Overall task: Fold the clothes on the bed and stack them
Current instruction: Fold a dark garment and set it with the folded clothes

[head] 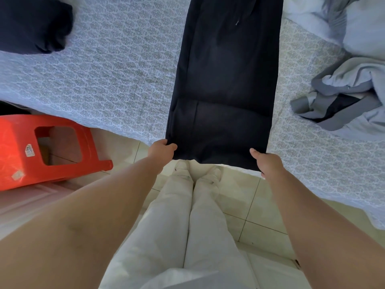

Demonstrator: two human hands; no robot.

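Gripping near hem of dark navy garment point(225, 80) at both corners: my left hand point(161, 150) pinched left corner, my right hand point(264, 161) pinched right. Garment stretched flat away from my hands across patterned bedspread point(116, 76). Folded dark pile point(33, 24) far beyond left hand; crumpled grey clothes point(350, 97) beyond right hand. Red plastic stool point(48, 149) left of left hand.

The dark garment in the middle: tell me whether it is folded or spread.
Spread lengthwise: the dark garment lies long on the bed, with each hand, left and right, gripping a near corner.
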